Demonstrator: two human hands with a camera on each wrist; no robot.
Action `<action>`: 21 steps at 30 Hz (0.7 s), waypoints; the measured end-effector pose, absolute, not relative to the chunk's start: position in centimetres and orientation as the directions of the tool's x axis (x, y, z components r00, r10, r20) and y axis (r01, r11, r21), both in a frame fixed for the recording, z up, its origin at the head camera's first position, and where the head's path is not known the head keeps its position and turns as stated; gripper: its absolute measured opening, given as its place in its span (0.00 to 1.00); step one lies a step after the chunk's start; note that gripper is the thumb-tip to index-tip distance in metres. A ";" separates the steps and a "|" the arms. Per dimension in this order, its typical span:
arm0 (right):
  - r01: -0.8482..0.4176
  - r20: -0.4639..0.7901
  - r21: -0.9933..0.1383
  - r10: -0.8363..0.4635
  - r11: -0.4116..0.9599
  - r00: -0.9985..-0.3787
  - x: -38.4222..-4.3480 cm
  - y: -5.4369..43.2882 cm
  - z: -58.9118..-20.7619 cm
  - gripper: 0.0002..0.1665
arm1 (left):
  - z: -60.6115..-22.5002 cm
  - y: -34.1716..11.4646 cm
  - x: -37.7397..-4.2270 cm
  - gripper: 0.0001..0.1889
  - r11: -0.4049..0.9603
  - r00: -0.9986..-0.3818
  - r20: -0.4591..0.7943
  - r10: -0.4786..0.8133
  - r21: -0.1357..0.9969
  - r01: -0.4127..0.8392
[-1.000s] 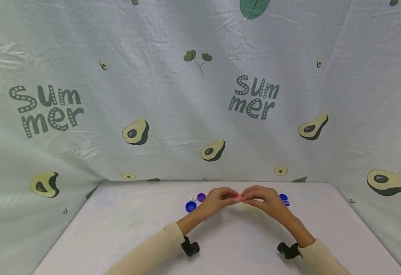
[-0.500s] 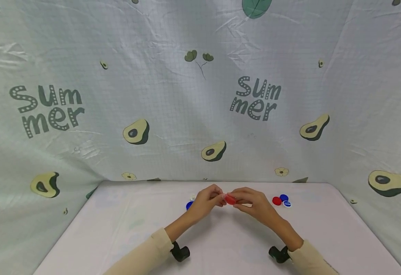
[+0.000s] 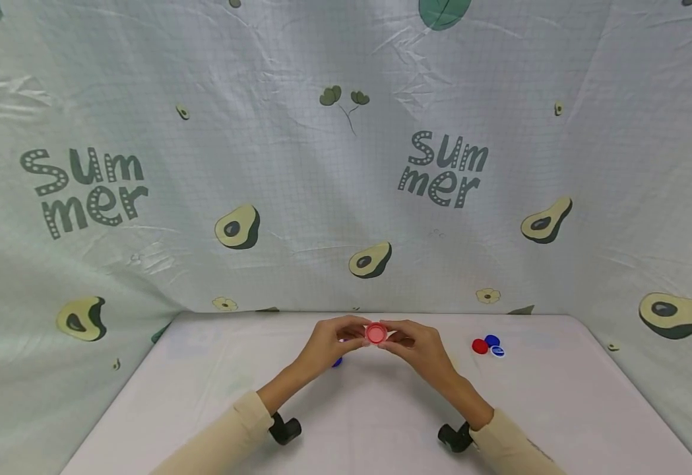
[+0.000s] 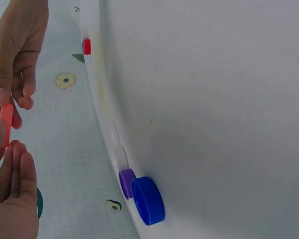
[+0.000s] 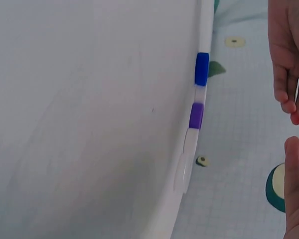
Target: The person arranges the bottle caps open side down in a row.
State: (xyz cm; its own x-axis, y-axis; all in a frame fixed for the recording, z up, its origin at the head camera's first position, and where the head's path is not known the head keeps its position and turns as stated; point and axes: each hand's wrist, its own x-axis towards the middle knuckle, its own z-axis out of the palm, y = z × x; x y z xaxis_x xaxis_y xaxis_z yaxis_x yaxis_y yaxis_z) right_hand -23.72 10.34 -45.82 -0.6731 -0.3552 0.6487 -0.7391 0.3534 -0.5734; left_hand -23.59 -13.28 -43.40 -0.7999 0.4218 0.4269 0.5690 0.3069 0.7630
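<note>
Between both hands, raised over the table, is a red bottle cap (image 3: 376, 332), its hollow side facing the head camera. My left hand (image 3: 325, 343) pinches the cap's left edge with thumb and fingers. On the opposite edge, my right hand (image 3: 421, 344) does the same. Seen edge-on in the left wrist view, the cap (image 4: 7, 122) is a thin pinkish-red strip between the fingertips. Behind the left hand, a blue cap (image 3: 337, 362) is mostly hidden in the head view; the left wrist view shows this blue cap (image 4: 148, 200) beside a purple cap (image 4: 126, 183).
At the right of the white table (image 3: 251, 396) lie a red cap (image 3: 479, 346), a blue cap (image 3: 491, 340) and a blue-and-white cap (image 3: 497, 351). Clear or white round pieces (image 5: 183, 172) sit by the purple cap. A printed cloth (image 3: 298, 165) hangs behind the table.
Both hands have moved left with the red cap and turned it so its round hollow side faces the head camera. The red cap on the right has come into view from behind the right hand.
</note>
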 end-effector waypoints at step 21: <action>-0.635 0.505 -0.653 -0.387 0.414 -0.772 -23.8 6.2 -45.6 0.23 | -44.0 -16.4 -23.4 0.17 0.398 -0.789 0.442 0.426 0.692 0.603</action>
